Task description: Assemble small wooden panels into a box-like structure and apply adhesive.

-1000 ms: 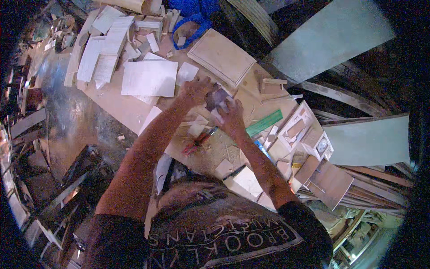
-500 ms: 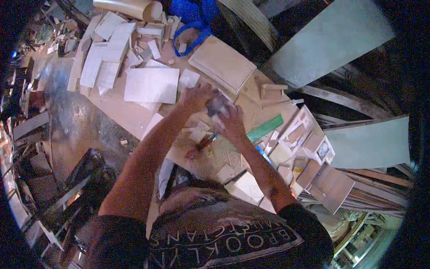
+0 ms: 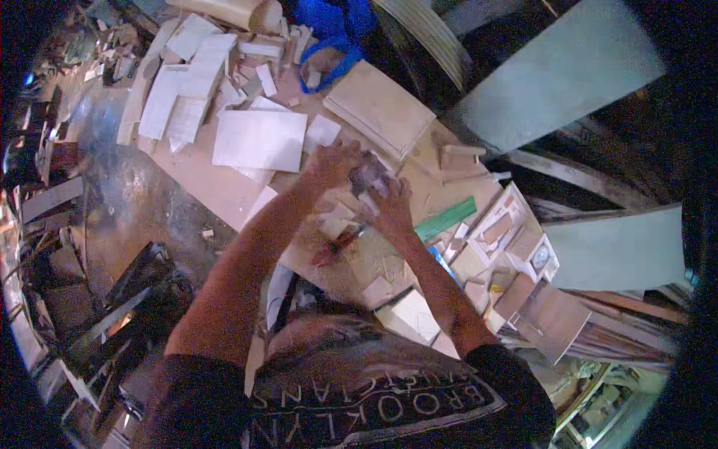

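Over the middle of the workbench, my left hand (image 3: 334,162) and my right hand (image 3: 389,206) come close together. Their bent fingers close on a small dark grey and whitish object (image 3: 366,173), which is blurred and partly covered, so its kind is unclear. Just beyond my left hand lies a small pale square piece (image 3: 322,133). Below the hands are small wood offcuts (image 3: 336,221) and a red-handled tool (image 3: 329,251). A green strip (image 3: 446,218) lies to the right of my right hand.
Pale flat sheets (image 3: 260,140) and stacked wood scraps (image 3: 187,86) cover the bench's left side. A framed wooden panel (image 3: 380,105) and a blue bag (image 3: 333,19) lie at the far side. Wooden parts (image 3: 501,224) crowd the right, beside large leaning boards (image 3: 561,71).
The view has shifted slightly, so the bench appears a little further right and lower. Both hands stay together around the small object, with little visible movement of the fingers.
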`<state>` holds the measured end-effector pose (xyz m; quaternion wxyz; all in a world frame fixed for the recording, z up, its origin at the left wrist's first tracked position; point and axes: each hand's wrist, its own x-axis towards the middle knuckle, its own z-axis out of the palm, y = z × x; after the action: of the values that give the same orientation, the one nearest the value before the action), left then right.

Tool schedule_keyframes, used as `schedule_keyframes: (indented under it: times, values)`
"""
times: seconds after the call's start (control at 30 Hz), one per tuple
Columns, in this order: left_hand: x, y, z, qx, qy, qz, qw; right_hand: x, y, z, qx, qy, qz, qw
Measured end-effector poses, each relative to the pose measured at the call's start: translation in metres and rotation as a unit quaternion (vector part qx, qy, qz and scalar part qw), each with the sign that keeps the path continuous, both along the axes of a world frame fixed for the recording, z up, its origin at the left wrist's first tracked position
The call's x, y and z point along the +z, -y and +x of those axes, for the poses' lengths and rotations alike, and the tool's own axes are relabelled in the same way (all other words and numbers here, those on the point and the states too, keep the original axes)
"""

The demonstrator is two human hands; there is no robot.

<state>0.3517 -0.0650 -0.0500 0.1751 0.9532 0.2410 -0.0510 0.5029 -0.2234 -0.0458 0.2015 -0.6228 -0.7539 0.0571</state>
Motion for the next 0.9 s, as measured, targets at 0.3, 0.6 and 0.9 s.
schedule_keyframes:
  times: [0.3, 0.6, 0.9]
  values:
    - [-0.017, -0.002, 0.001, 0.013, 0.067, 0.059, 0.996, 0.002, -0.007, -0.001, -0.001, 0.01, 0.037, 0.999]
    - [-0.003, 0.002, 0.003, 0.021, -0.026, 0.032, 0.999, -0.013, -0.005, 0.001, -0.006, 0.003, -0.016, 1.0]
    - [0.014, 0.001, 0.001, -0.014, -0.009, 0.023, 1.0, 0.0, 0.001, 0.002, -0.044, -0.002, -0.07, 0.997]
